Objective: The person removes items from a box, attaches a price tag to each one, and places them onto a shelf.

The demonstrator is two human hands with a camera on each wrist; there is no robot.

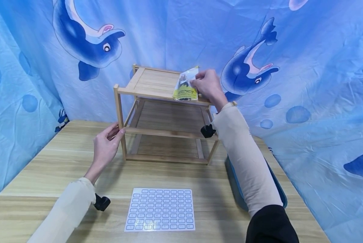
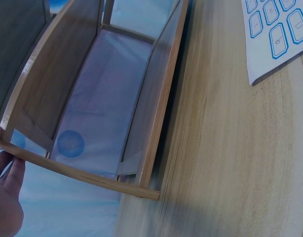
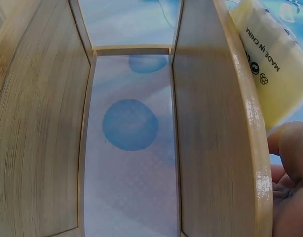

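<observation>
A three-tier wooden shelf rack [image 1: 166, 132] stands on the table. My left hand [image 1: 107, 145] grips its left front post [image 1: 119, 108], level with the middle tier; the left wrist view shows fingers [image 2: 14, 180] at that post. Above the right part of the top tier, my right hand [image 1: 209, 86] pinches a clear and yellow plastic packet [image 1: 185, 91] by its right side. Dark contents show through the packet's window, but I cannot tell what they are. In the right wrist view, "MADE IN CHINA" is printed on the packet [image 3: 270, 64].
A white sheet printed with rows of numbered boxes [image 1: 160, 210] lies in front of the rack. To the right, a blue-green plastic basin [image 1: 237, 190] is partly hidden under my right forearm. A blue dolphin-print curtain [image 1: 181, 33] hangs behind and along the sides.
</observation>
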